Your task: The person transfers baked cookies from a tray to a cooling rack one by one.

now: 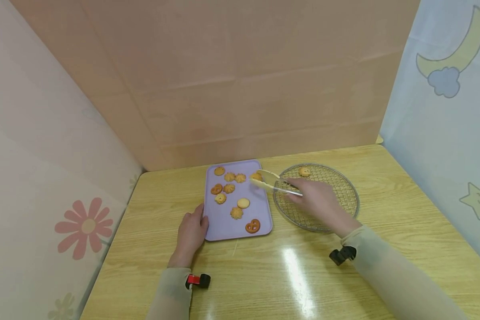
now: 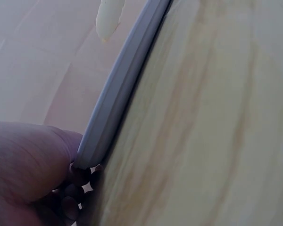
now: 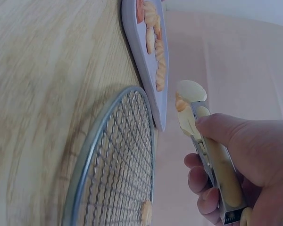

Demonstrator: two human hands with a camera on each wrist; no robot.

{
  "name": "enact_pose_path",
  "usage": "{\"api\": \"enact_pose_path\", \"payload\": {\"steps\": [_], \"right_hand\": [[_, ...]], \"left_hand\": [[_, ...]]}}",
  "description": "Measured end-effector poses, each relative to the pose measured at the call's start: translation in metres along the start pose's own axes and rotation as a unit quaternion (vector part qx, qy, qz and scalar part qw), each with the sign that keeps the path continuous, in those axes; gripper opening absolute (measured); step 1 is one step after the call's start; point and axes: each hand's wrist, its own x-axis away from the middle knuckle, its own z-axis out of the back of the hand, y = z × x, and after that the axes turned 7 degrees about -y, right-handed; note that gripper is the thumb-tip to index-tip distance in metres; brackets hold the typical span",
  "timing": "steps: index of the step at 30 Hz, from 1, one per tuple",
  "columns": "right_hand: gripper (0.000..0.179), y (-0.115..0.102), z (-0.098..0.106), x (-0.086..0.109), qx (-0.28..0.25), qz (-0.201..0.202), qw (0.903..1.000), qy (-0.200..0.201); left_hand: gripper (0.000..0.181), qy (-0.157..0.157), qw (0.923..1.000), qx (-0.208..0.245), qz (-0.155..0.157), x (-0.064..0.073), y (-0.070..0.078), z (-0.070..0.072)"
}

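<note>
My left hand (image 1: 192, 229) grips the near left edge of a lavender tray (image 1: 260, 213); in the left wrist view the thumb lies at the rim and the fingers curl beneath it. Several cookies are spread over the tray, among them a pretzel (image 1: 253, 226), a plain round cookie (image 1: 243, 203) and a swirled cookie (image 1: 236, 213). With my right hand (image 1: 318, 198) I hold metal tongs (image 3: 224, 174) with cream scalloped tips. Between those tips, over the tray's far right side, is a golden cookie (image 1: 256, 176), partly hidden.
A round wire rack (image 1: 346, 195) stands right beside the tray, under my right hand. One cookie (image 1: 304, 171) lies near its far rim. The wooden table (image 1: 256, 275) ends at a brown backdrop (image 1: 240, 111) behind, with patterned cloth at both sides.
</note>
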Motion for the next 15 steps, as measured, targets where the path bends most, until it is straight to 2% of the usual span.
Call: {"api": "enact_pose_path", "payload": {"steps": [7,15], "right_hand": [[0.054,0.009,0.010,0.009,-0.002,-0.010,1.0000,0.000],[0.052,0.020,0.021,0.023,0.002,-0.021,0.9996,0.019]], "left_hand": [[0.048,0.006,1.0000,-0.002,-0.001,0.000,0.000,-0.001],[0.049,0.005,1.0000,-0.003,0.004,-0.001,-0.001,-0.002]]}}
